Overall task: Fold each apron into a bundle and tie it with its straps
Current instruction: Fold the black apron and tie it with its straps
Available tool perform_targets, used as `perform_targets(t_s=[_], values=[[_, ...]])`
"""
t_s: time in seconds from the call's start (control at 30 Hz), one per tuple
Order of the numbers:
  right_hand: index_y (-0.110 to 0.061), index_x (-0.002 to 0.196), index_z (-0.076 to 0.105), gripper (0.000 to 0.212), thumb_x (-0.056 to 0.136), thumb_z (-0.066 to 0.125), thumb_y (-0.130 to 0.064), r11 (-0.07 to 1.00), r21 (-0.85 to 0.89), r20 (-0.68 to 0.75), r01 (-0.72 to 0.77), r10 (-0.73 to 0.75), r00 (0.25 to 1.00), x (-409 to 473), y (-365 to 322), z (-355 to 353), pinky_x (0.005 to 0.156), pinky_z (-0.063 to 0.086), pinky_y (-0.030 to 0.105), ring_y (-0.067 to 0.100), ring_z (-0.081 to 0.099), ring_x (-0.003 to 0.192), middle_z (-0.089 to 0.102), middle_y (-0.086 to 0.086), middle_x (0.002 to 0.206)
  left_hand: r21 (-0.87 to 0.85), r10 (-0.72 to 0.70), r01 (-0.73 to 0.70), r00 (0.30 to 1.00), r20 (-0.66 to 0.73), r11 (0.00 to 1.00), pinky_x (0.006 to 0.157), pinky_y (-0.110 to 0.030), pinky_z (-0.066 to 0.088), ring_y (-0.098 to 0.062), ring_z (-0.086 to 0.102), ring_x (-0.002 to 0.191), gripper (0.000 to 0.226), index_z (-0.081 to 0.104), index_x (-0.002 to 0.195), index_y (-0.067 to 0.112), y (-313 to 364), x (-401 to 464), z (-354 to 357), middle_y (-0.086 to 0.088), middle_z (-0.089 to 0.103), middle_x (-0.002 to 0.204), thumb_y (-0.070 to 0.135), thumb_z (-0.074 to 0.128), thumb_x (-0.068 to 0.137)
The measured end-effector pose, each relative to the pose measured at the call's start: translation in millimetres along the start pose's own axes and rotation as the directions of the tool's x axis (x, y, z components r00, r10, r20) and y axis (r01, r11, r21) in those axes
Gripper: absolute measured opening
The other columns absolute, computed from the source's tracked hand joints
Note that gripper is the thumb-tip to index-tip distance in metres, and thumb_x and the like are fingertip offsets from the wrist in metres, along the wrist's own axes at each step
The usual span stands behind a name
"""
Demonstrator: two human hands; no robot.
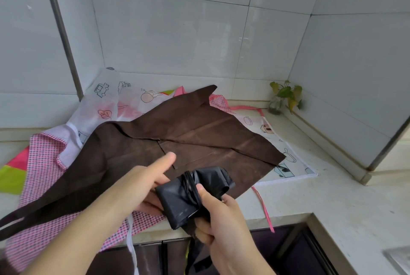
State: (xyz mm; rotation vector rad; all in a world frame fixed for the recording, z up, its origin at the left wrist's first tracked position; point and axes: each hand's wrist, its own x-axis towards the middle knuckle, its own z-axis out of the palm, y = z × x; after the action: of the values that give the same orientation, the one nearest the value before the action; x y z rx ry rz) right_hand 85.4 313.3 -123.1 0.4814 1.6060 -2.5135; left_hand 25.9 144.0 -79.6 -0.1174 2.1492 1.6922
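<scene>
A black apron [177, 197] is rolled into a small bundle with its black strap wound around the middle. My right hand [218, 219] grips the bundle's lower right side, thumb pressed on the strap. My left hand [142, 186] supports the bundle from the left, thumb raised, fingers under it. Under both hands a brown apron [199, 137] lies spread flat on the counter, its strap trailing off to the lower left. Beneath it lie a pink checked apron [42, 164] and a white printed apron [106, 99].
A pale stone counter [310, 197] runs into a tiled corner. A small plant in a glass jar [277, 101] stands at the back right. A pink strap [264, 210] hangs over the front edge. Dark cabinet fronts [288, 250] lie below.
</scene>
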Motion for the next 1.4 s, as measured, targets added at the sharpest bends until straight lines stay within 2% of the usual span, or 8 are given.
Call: perform_targets(t_s=[0.2, 0.33, 0.43, 0.63, 0.83, 1.07, 1.23, 1.4], values=[[-0.006, 0.091, 0.068, 0.018, 0.101, 0.066, -0.021, 0.994, -0.07, 0.126, 0.083, -0.073, 0.989, -2.8, -3.1, 2.1, 0.039, 0.033, 0.021, 0.009, 0.036, 0.036, 0.046, -0.003, 0.049, 0.393, 0.264, -0.26, 0.963, 0.044, 0.882, 0.063, -0.033, 0.035, -0.009, 0.047, 0.057, 0.053, 0.057, 0.068, 0.014, -8.0, 0.6, 12.4, 0.005, 0.045, 0.059, 0.06, 0.064, 0.094], [-0.012, 0.073, 0.057, 0.032, 0.102, 0.064, -0.024, 0.982, -0.116, 0.257, 0.146, -0.113, 0.96, -0.1, -8.9, -12.7, 0.038, 0.03, 0.015, 0.003, 0.039, 0.038, 0.053, -0.003, 0.057, 0.182, 0.306, -0.303, 0.952, 0.014, 0.935, 0.087, -0.05, 0.057, -0.026, 0.076, 0.087, 0.045, 0.074, 0.09, 0.01, -12.7, 0.9, 12.8, -0.009, 0.077, 0.088, 0.052, 0.063, 0.099], [-0.019, 0.069, 0.054, 0.028, 0.088, 0.062, -0.038, 0.941, -0.261, 0.314, 0.216, -0.128, 0.941, 3.6, -9.9, -20.3, 0.047, 0.018, 0.023, 0.012, 0.023, 0.049, 0.042, 0.005, 0.065, 0.011, 0.318, -0.318, 0.947, -0.053, 0.948, 0.087, -0.048, 0.054, -0.041, 0.071, 0.102, 0.063, 0.068, 0.099, -0.003, -18.4, 2.8, 11.6, -0.026, 0.073, 0.1, 0.06, 0.066, 0.094], [-0.005, 0.079, 0.065, 0.022, 0.091, 0.06, -0.023, 0.953, -0.202, 0.398, 0.225, -0.13, 0.908, 7.2, -6.7, -32.5, 0.047, 0.014, 0.025, 0.017, 0.011, 0.054, 0.024, 0.003, 0.059, -0.435, 0.255, -0.277, 0.961, -0.11, 0.857, 0.06, -0.029, 0.057, -0.024, 0.075, 0.07, 0.042, 0.079, 0.096, -0.002, -19.5, 1.7, 16.6, -0.016, 0.076, 0.08, 0.033, 0.056, 0.103], [-0.007, 0.074, 0.061, 0.03, 0.104, 0.058, -0.014, 0.958, -0.184, 0.271, 0.22, -0.166, 0.948, 7.9, 5.4, -31.3, 0.047, 0.016, 0.023, 0.014, 0.015, 0.051, 0.026, 0.003, 0.058, -0.435, 0.272, -0.314, 0.949, -0.158, 0.844, 0.096, -0.046, 0.056, -0.036, 0.074, 0.107, 0.041, 0.077, 0.106, -0.003, -19.7, -2.5, 13.7, -0.024, 0.076, 0.11, 0.034, 0.061, 0.098], [-0.001, 0.073, 0.063, 0.031, 0.098, 0.061, -0.021, 0.934, -0.265, 0.313, 0.241, -0.153, 0.937, 2.5, -2.9, -33.8, 0.049, 0.014, 0.029, 0.016, 0.023, 0.048, 0.04, 0.009, 0.055, -0.458, 0.272, -0.314, 0.95, -0.156, 0.832, 0.094, -0.045, 0.056, -0.037, 0.074, 0.105, 0.043, 0.072, 0.106, -0.009, -23.0, -4.5, 14.6, -0.029, 0.074, 0.109, 0.032, 0.063, 0.098], [-0.007, 0.081, 0.077, 0.026, 0.083, 0.053, -0.017, 0.874, -0.416, 0.424, 0.251, -0.058, 0.904, 3.6, -18.7, -47.4, 0.045, 0.038, 0.028, 0.023, 0.052, 0.048, 0.072, 0.027, 0.077, -0.214, 0.426, -0.43, 0.902, -0.067, 0.877, 0.084, -0.045, 0.051, -0.033, 0.07, 0.087, 0.042, 0.075, 0.085, 0.002, -23.9, -14.5, 12.2, -0.03, 0.073, 0.092, 0.043, 0.078, 0.089], [-0.021, 0.109, 0.069, 0.027, 0.102, 0.055, 0.001, 0.678, -0.65, 0.449, 0.343, -0.022, 0.893, 3.4, -4.2, -45.1, 0.065, 0.051, 0.009, -0.01, 0.066, 0.07, 0.077, -0.014, 0.088, -0.203, 0.363, -0.32, 0.902, 0.233, 0.925, 0.088, -0.046, 0.052, -0.038, 0.073, 0.094, 0.041, 0.079, 0.095, -0.001, -17.5, -26.6, 18.3, -0.028, 0.076, 0.1, 0.04, 0.074, 0.089]])
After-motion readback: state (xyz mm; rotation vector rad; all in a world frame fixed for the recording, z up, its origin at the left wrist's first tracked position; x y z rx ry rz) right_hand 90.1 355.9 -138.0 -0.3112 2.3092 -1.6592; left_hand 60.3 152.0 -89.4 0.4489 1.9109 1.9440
